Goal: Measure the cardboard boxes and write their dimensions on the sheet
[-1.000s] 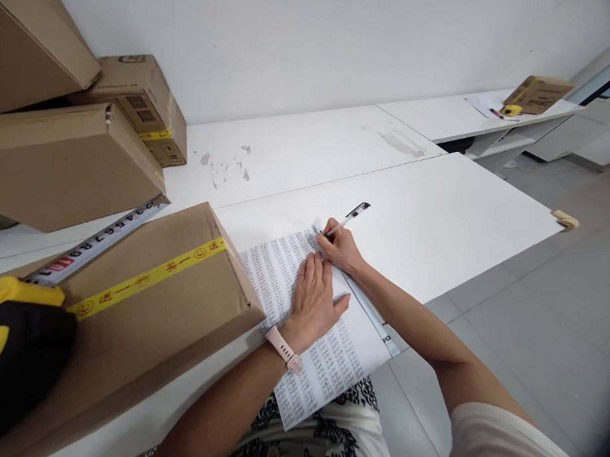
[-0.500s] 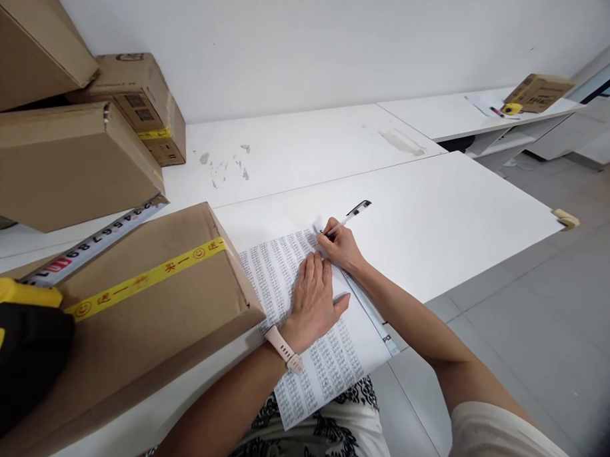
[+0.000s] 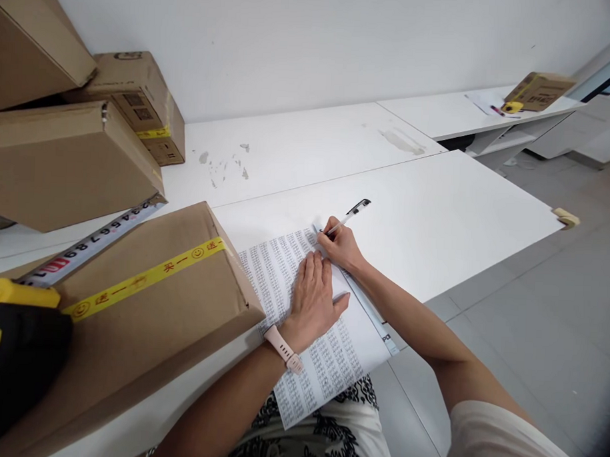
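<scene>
A sheet of paper covered with columns of small dark writing lies on the white table, its near corner hanging past the edge. Flat on this sheet rests my left hand, fingers stretched out and thumb apart. My right hand grips a pen with a clear barrel and black cap end, at the sheet's upper right corner. The pen's tip is hidden by the fingers. Under the sheet's right side shows a light blue printed edge.
Left of the paper stands a cardboard box with yellow tape. On it lies a yellow and black tape measure, its blade pulled out. More boxes are stacked behind. Another box sits on the far right table.
Almost nothing differs. Both hands, the pen and the paper keep their places; the view has shifted very slightly.
</scene>
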The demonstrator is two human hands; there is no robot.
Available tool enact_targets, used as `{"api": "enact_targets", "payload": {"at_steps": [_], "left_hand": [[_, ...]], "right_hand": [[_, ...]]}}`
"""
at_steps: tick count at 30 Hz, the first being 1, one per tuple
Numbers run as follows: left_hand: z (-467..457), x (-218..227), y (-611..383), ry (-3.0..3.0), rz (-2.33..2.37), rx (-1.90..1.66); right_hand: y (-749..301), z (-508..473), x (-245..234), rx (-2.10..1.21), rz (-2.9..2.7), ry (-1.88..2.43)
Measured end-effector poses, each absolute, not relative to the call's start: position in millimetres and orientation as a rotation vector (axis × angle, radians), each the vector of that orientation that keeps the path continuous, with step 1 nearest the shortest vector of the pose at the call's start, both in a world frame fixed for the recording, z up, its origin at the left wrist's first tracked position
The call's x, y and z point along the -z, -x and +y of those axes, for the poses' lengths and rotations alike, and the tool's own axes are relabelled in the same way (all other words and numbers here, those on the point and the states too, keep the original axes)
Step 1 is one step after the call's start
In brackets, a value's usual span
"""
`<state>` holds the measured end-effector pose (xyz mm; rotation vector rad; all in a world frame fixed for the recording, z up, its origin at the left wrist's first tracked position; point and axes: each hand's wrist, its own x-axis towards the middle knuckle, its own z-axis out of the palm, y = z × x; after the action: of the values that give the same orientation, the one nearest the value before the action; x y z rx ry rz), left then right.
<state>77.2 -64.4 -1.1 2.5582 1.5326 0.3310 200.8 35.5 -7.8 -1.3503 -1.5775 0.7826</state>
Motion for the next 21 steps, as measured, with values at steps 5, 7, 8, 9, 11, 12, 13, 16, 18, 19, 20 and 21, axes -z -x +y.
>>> {"api": "enact_targets", "payload": {"at_steps": [5,7,8,9,11,12,13,16,18,19,20,21], "left_hand": [[-64.3,1.0,-77.1,-2.544,1.523,-0.355],[-64.4,1.3,-77.1,-2.541,1.517,-0.368],[-64.5,1.4,-77.0,-2.539,1.515,-0.374],[-64.5,1.4,-77.0,-2.534,1.515,-0.378],[-64.6,1.3,-77.1,-2.528,1.512,-0.380],[-64.6,1.1,-77.1,-2.527,1.511,-0.379],[-64.5,0.8,-77.2,-2.525,1.511,-0.378],[-64.3,0.2,-77.3,-2.520,1.513,-0.368],[-64.3,0.1,-77.4,-2.520,1.513,-0.368],[-64.3,0.0,-77.4,-2.522,1.513,-0.368],[-64.4,0.0,-77.4,-2.524,1.513,-0.367],[-64.4,0.0,-77.4,-2.526,1.514,-0.366]], "right_hand": [[-200.6,34.7,5.3,-0.759,-1.554,1.367],[-200.5,34.4,5.0,-0.762,-1.568,1.380],[-200.4,34.3,4.9,-0.762,-1.577,1.386],[-200.4,34.2,4.9,-0.760,-1.587,1.391],[-200.5,34.2,4.9,-0.756,-1.601,1.393],[-200.6,34.3,4.8,-0.755,-1.600,1.392],[-200.8,34.3,4.8,-0.754,-1.594,1.391],[-200.9,34.3,4.6,-0.750,-1.574,1.390],[-200.9,34.2,4.7,-0.742,-1.582,1.392],[-200.9,34.2,4.9,-0.736,-1.591,1.392],[-200.9,34.2,5.0,-0.731,-1.600,1.391],[-200.9,34.3,5.1,-0.727,-1.606,1.391]]}}
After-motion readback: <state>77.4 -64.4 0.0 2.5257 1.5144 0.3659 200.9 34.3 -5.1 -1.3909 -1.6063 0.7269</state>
